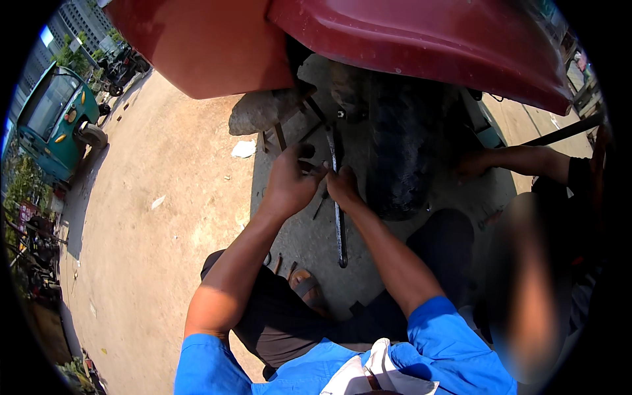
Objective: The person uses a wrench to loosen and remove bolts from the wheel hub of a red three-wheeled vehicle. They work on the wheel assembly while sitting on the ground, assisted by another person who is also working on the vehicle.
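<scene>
- The bar [340,230] slants between the person's knees, running behind the right hand [343,185].
- Right fingers curl in front of it; I cannot tell whether they grasp it.
- Left hand [295,183]: fingers bent, tips near the right's; any grip is unclear.
- Tyre [398,151] crowds the right side.
- Red panel [421,33] overhangs.
- Rock [263,112] sits ahead.
- Another person's hand [471,164] is beyond the tyre.

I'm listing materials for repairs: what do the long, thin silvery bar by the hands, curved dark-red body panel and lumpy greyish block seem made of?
The silvery bar looks like steel: bright glints along it. The dark-red body panel looks like painted metal, from its smooth sheen and crease, though plastic is possible. The greyish block seems rough stone, matt and uneven; perhaps concrete.
</scene>
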The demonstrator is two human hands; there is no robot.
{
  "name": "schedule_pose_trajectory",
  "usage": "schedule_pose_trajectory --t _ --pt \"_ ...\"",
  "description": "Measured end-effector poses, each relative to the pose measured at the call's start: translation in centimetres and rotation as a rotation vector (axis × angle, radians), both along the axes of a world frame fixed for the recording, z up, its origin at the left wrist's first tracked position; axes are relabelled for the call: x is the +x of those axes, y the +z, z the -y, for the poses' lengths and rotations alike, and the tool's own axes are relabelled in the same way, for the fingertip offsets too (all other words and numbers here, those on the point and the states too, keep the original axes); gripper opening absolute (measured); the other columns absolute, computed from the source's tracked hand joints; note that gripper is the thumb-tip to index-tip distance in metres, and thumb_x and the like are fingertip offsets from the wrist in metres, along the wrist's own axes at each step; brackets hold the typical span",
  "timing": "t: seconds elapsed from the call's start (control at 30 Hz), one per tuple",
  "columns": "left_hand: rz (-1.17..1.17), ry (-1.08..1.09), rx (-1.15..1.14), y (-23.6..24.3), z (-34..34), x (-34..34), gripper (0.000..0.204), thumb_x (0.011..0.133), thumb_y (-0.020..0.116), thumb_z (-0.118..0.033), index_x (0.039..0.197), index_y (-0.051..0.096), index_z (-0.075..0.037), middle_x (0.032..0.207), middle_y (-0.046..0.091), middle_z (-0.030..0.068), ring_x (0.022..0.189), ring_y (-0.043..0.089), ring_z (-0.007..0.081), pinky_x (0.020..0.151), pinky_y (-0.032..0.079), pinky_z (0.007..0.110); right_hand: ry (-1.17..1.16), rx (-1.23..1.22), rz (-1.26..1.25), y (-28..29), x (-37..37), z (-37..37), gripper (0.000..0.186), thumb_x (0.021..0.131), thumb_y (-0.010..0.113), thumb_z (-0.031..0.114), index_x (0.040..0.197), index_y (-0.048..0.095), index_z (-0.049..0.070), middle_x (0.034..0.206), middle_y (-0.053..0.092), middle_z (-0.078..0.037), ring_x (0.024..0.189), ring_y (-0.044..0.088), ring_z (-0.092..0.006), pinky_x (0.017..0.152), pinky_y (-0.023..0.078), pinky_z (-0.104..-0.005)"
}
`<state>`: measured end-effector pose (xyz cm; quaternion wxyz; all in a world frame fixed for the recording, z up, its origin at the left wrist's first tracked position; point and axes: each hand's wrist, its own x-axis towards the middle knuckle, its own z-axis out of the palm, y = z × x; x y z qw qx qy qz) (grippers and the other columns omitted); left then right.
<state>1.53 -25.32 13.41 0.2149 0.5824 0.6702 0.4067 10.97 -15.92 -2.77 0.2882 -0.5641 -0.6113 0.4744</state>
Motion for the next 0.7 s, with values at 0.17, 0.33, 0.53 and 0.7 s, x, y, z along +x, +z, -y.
schedule_pose_trajectory --t 0.17,0.33,0.53,0.7 --pt "0.092 0.043 -0.035 -2.8 -3.3 -0.6 0.048 0.082 0.074 -0.021 0.116 0.059 0.009 0.105 0.067 0.0190 0.097 0.064 0.0227 0.084 0.050 0.035 -0.005 -0.029 -0.065 -0.2 -0.5 -0.4 0.041 0.085 0.058 0.029 0.090 0.058 -0.012 0.087 0.062 -0.033 0.088 0.063 -0.0456 0.076 0.048 -0.0491" --pt "0.066 0.060 0.011 -5.7 -6.7 -1.0 0.048 0.083 0.074 -0.019 0.118 0.058 0.009 0.110 0.067 0.0193 0.102 0.064 0.0239 0.089 0.049 0.035 -0.056 0.011 -0.113 -0.2 -1.6 -1.1 0.037 0.084 0.060 0.026 0.088 0.058 -0.011 0.083 0.063 -0.032 0.086 0.064 -0.0448 0.075 0.048 -0.0489" --pt "0.247 0.044 0.013 -8.0 -9.7 -2.8 0.047 0.087 0.070 -0.019 0.122 0.056 0.010 0.117 0.065 0.0202 0.108 0.061 0.0235 0.093 0.047 0.034 -0.153 -0.015 -0.200 0.3 -2.6 -1.9 0.029 0.086 0.058 0.021 0.077 0.059 -0.006 0.068 0.060 -0.019 0.069 0.061 -0.0277 0.061 0.044 -0.0435" --pt "0.359 -0.024 0.016 -9.7 -11.3 -3.3 0.051 0.089 0.069 -0.020 0.126 0.054 0.011 0.121 0.063 0.0203 0.110 0.060 0.0232 0.095 0.045 0.034 -0.153 -0.027 -0.207 1.2 -2.2 -2.3 0.028 0.086 0.056 0.019 0.076 0.059 -0.007 0.067 0.059 -0.017 0.067 0.060 -0.0249 0.057 0.043 -0.0421"
